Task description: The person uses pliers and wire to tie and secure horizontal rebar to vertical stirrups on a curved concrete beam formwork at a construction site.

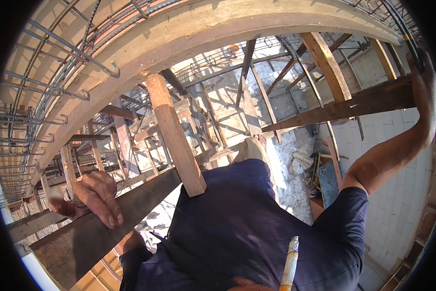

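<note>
My left hand [94, 196] is closed over the upper edge of a dark wooden plank [111, 218], its fingers bent down onto the plank's face. Thin wires run close beside those fingers. Out at the upper right, my right arm is raised and bent. My right hand [425, 80] is wrapped round a slim dark bar [403, 30] that curves in from the top, with a small orange spot on it. Part of that grip is lost in the dark rim. A pale wooden post [174, 136] slants down between my hands, its cut end against the dark plank.
A long curved timber form [189, 31] arches overhead, with hooked steel reinforcing bars [57, 51] along it. Wooden props and a dark beam [353, 106] cross over a deep drop to a sunlit floor [281, 165]. A block wall [392, 179] stands right. A cigarette [289, 264] juts up below.
</note>
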`<action>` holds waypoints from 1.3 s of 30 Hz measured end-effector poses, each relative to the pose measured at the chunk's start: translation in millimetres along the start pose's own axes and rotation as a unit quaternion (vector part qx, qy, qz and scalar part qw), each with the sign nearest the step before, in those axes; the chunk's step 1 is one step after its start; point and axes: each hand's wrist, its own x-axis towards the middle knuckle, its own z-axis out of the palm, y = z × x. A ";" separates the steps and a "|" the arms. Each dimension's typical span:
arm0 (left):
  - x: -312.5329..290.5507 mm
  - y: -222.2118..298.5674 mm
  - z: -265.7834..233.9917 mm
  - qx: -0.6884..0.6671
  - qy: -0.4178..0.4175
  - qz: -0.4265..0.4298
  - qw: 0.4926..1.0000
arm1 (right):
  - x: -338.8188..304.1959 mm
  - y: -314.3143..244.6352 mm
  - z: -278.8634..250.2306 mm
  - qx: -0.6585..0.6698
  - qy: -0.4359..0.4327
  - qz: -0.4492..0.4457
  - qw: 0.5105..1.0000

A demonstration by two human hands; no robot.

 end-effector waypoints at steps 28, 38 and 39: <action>-81.9 -67.6 91.4 0.309 0.723 0.229 0.574 | 113.1 -272.3 131.6 0.482 -0.174 -0.194 0.837; -110.1 -79.3 84.7 0.174 0.755 0.306 0.554 | 136.8 -283.3 113.2 0.483 -0.210 -0.317 0.789; -118.0 -76.2 78.2 0.180 0.764 0.298 0.544 | 140.3 -294.8 114.9 0.468 -0.207 -0.349 0.785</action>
